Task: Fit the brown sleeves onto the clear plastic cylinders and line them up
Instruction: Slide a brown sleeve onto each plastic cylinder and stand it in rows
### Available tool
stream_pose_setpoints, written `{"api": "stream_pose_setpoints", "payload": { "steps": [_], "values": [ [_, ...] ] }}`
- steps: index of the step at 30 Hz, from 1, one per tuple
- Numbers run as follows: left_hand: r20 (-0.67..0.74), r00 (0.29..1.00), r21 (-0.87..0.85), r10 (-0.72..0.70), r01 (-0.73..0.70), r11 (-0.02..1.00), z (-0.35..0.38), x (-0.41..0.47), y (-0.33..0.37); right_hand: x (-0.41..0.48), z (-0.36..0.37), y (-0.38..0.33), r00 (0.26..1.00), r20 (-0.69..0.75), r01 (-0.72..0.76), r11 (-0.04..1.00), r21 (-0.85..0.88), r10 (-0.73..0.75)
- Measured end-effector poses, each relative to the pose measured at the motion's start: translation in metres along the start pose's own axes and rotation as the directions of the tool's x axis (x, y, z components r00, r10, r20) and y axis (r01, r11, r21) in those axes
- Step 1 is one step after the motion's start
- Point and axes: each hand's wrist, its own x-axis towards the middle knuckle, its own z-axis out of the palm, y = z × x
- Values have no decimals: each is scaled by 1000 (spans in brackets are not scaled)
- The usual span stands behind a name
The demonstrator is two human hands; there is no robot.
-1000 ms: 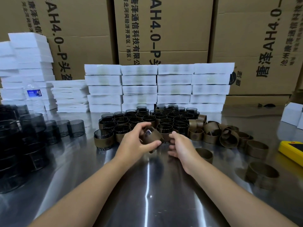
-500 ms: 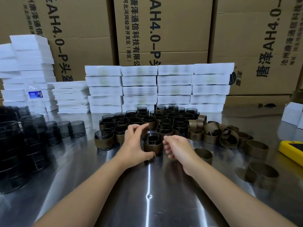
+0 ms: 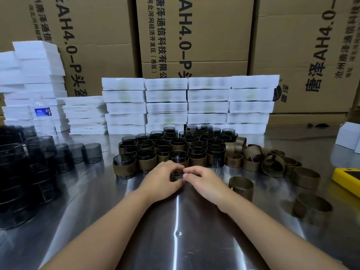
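So both hands are wrapped around one sleeved cylinder (image 3: 176, 175): left hand (image 3: 162, 181) on its left side, right hand (image 3: 203, 181) on its right. The fingers are curled in close, so only a sliver of rim and brown band peeks out between them. It sits on the steel table (image 3: 175, 221) just in front of the block of finished cylinders (image 3: 175, 149). Loose brown sleeves (image 3: 270, 164) lie right of that block, bare cylinders (image 3: 91, 152) to its left.
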Motion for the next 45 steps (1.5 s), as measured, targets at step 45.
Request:
{"api": "stream_pose_setpoints", "payload": {
  "steps": [45],
  "values": [
    [-165, 613, 263, -772, 782, 565, -112, -11, -43, -1, -5, 1, 1000, -26, 10, 1000, -23, -10]
  ]
}}
